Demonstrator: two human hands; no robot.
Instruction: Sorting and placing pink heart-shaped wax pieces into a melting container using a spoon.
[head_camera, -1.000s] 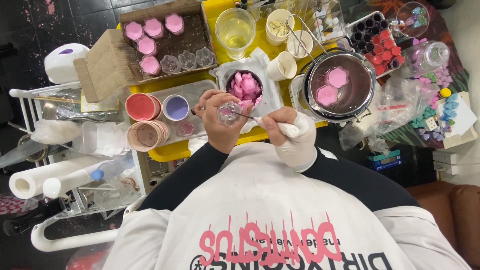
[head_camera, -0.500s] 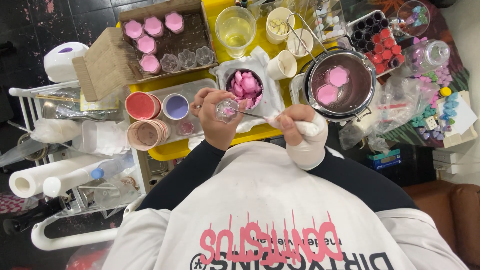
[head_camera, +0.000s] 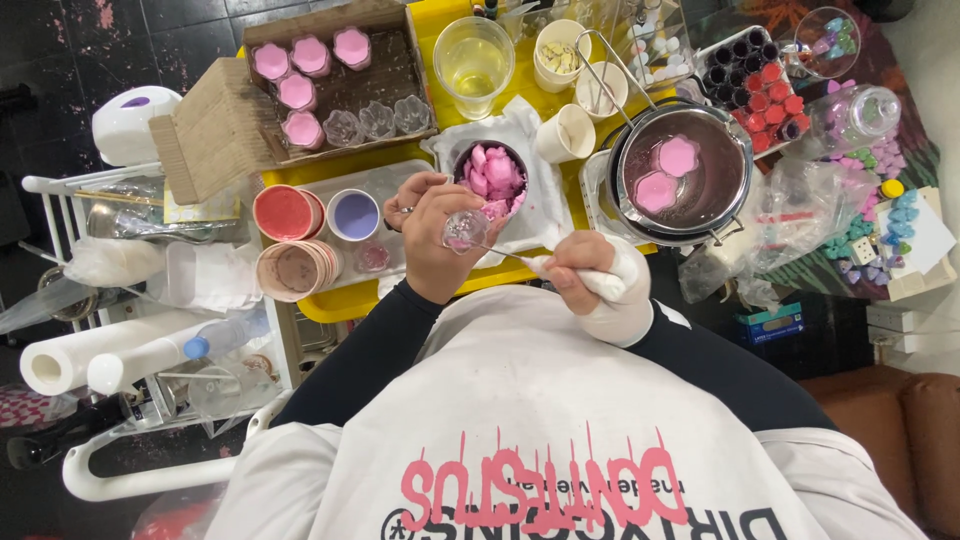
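Nearest the camera, the person's white printed top fills the lower frame and hides the near edge of the yellow desk (head_camera: 345, 300). The right hand (head_camera: 592, 275), partly wrapped in white cloth, has its grip closed on a thin metal tool (head_camera: 500, 252); the tool's handle is hidden inside the fist. The left hand (head_camera: 432, 235) has its grip closed round a small clear glass cup (head_camera: 464, 230), held above the desk just in front of the bowl of pink pieces (head_camera: 492, 175). What the cup contains is hard to make out. Beyond lie a pot (head_camera: 685, 170) with two pink flower shapes and a cardboard box (head_camera: 340, 85) of pink moulds, its top edge cut off.
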